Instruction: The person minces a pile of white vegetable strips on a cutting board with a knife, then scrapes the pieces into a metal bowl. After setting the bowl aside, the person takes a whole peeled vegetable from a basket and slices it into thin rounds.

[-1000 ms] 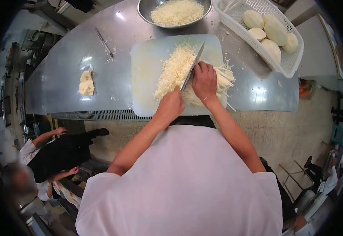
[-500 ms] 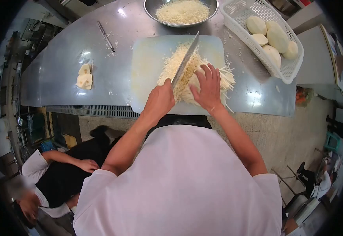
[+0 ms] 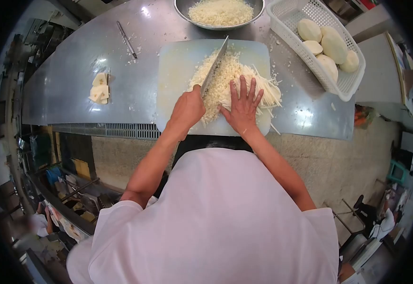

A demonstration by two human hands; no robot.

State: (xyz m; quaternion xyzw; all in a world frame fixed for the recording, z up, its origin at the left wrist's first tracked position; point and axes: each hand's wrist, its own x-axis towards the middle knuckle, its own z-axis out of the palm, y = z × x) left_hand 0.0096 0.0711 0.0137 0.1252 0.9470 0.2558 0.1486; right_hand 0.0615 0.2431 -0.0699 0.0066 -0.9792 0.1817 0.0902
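My left hand [image 3: 188, 110] is wrapped round the handle of a kitchen knife [image 3: 215, 66]. The blade points up and away, slanting over a heap of finely chopped pale vegetable bits [image 3: 219, 86]. Fingers spread, my right hand [image 3: 243, 106] lies flat on pale vegetable strips [image 3: 269, 92] at the heap's right side. Between the blade and my right hand is a band of chopped bits. All of this is on a whitish cutting board [image 3: 173, 64], where some strips hang past the right edge.
Beyond the board stands a metal bowl [image 3: 178, 10] of chopped bits. A white basket [image 3: 287, 35] at the right holds several peeled vegetables [image 3: 334, 45]. On the metal table [image 3: 69, 80] lie pale slices [image 3: 99, 92] and a thin pen-like stick [image 3: 127, 40].
The knife has shifted left, away from my right hand. My right hand has flattened, with its fingers more spread. The person in a black apron at lower left has gone from that spot.
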